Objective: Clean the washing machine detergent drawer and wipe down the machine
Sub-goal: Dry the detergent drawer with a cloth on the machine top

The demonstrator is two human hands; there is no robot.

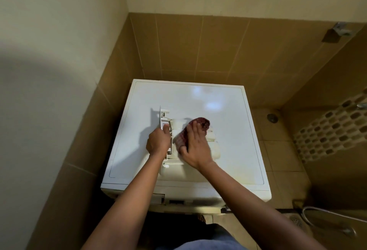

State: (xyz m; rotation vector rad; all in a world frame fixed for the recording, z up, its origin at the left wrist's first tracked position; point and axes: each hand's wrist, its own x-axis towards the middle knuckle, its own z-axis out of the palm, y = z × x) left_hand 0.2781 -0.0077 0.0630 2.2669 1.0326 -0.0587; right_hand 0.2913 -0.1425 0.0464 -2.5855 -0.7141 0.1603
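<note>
Tan tiled walls [198,47] box in a tight bathroom corner, with plain painted wall above them, and a white washing machine [228,130] is shoved right into that corner, seen from above. Its flat top is glossy, with a couple of light reflections near the back. The detergent drawer [215,148] is out of the machine and lying on that top, about the middle and toward the front, with its front panel standing up at the left end. The person's left hand [157,142] has its fingers wrapped round that panel end, gripping it. The right hand [195,146] lies flat over a dark red cloth [201,123], fingers pretty much straight, pressing it down onto the drawer's cream compartments, thumb sitting against the cloth's near edge. Off to the right on the floor there's a metal shower hose [327,213] with a round drain [296,221] just beside it. On the machine's front, left side, the drawer slot [158,198] shows as a dark gap
</note>
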